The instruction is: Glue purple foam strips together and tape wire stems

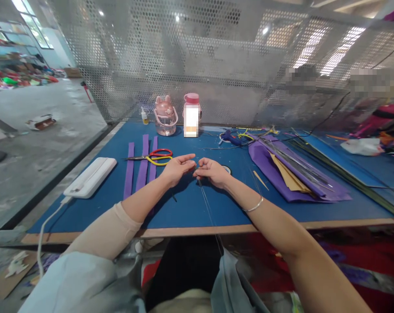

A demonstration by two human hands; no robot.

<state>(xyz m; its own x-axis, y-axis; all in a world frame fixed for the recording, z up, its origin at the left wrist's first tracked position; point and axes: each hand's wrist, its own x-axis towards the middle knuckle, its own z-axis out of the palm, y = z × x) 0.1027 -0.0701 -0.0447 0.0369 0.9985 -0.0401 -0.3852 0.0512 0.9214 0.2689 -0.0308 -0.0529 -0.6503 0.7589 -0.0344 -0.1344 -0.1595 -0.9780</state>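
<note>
Above the middle of the blue mat, my left hand (180, 168) and my right hand (212, 171) face each other, fingertips nearly meeting. Thin pale thread (205, 196) runs from beneath my right fingertips down over the table edge toward my lap. My right fingers pinch at its upper end. The left fingers are pressed together at the tips; whatever lies in them is too fine to make out. Right beside my left hand lie scissors (161, 157) with one red and one yellow handle, across purple strips (142, 163). A small roll (228, 169) is partly hidden behind my right hand.
A white power bank (91, 177) with a cable lies at left. Toward the back stand a small glue bottle (144, 116), a pink-lidded jug (165, 117) and a pink bottle (191, 99). Purple sheets (288, 191), brown paper (287, 174) and dark stems (343, 178) lie at right.
</note>
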